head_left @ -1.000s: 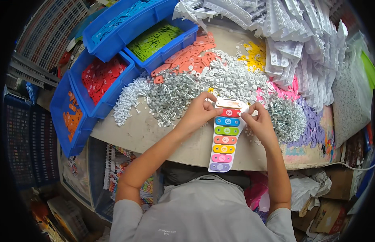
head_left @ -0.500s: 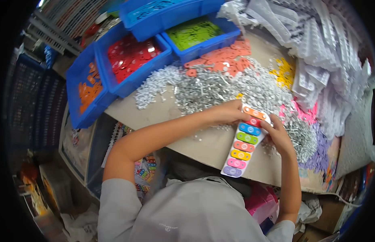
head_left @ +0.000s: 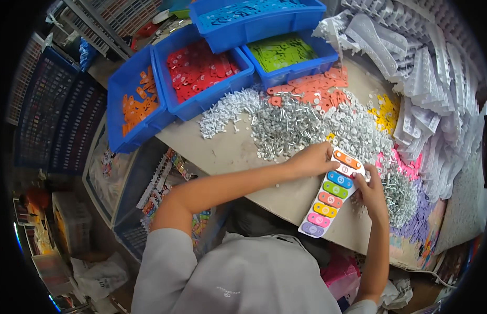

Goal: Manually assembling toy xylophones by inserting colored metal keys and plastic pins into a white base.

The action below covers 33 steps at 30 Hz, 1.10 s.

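Note:
A toy xylophone point(head_left: 327, 196) with a white tapered base and a column of coloured bars slants over the table's near edge, its wide end away from me. My left hand point(head_left: 314, 159) is closed on the left side of that wide end, by the orange bar. My right hand point(head_left: 373, 192) grips the opposite edge, thumb near the second and blue bars. The second bar looks pale, perhaps from glare. Just beyond my hands lie heaps of metal pins point(head_left: 285, 125) and small white rings point(head_left: 353, 128). More metal pins point(head_left: 399, 196) are heaped right of my right hand.
Blue bins hold orange point(head_left: 139, 107), red point(head_left: 199, 70), green point(head_left: 280, 52) and light-blue bars point(head_left: 248, 10). White pegs point(head_left: 228, 112), coral bars point(head_left: 311, 86), yellow bars point(head_left: 384, 112), pink bars point(head_left: 408, 165) and purple bars point(head_left: 413, 227) lie on the table point(head_left: 222, 152). White bases point(head_left: 427, 89) are stacked at right.
My view has shifted, so the scene sits further right and lower. Both hands still hold the xylophone. Its second bar looked red before and now looks pale.

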### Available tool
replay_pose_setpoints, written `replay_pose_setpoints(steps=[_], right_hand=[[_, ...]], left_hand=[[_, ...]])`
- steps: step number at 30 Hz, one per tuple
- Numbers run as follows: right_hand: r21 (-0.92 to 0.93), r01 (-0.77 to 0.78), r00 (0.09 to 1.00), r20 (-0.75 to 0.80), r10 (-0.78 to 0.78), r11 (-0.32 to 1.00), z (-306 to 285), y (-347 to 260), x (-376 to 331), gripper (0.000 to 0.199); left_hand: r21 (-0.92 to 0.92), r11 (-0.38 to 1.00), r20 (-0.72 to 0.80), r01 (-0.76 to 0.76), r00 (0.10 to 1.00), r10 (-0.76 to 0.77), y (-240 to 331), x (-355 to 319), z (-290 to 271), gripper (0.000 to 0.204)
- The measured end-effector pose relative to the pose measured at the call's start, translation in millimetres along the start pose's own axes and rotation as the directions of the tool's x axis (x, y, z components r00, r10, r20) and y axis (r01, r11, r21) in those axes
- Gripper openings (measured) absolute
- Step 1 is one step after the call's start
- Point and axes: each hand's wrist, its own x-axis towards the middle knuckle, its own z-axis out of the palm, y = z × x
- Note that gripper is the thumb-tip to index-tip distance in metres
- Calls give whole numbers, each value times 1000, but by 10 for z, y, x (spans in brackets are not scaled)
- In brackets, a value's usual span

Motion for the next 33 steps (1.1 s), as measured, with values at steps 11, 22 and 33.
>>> replay_pose_setpoints(steps=[11,22,33], right_hand=[[-653,-119,491,-694,-527,748,-1632,1289,-996,18],[-652,-86,617,-629,-473,754,-1460,1695,-931,9],[-610,-89,674,-619,-404,788,-1343,1388,-1148,8]], left_hand=[[666,723,-608,183,695,384,-138,-1232,-1345,15],[705,686,-604,181,659,448,-370,-1219,-1253,7],[-283,954,-402,-95,915,-29,297,-1179,-259,9]])
